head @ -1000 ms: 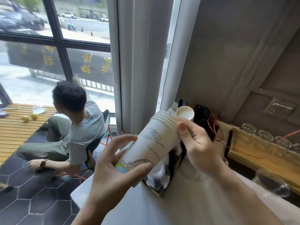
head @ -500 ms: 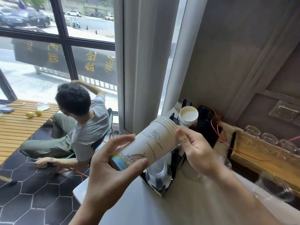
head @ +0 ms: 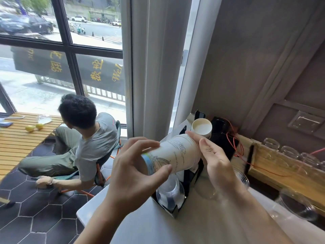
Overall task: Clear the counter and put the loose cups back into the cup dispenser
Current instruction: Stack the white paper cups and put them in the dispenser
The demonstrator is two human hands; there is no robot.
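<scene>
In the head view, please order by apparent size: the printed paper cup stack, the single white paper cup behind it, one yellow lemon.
1. Printed white paper cup stack, though nearest the camera.
2. Single white paper cup.
3. Yellow lemon, farthest away.

Strong daylight through window [head: 61,50] at left, street overexposed. Right wall [head: 246,59] dim. Wide-angle bending at edges; near forearms soft.

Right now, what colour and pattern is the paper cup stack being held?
White paper cup stack with dark line drawings and a blue-green band near its base, seen in the head view.
</scene>
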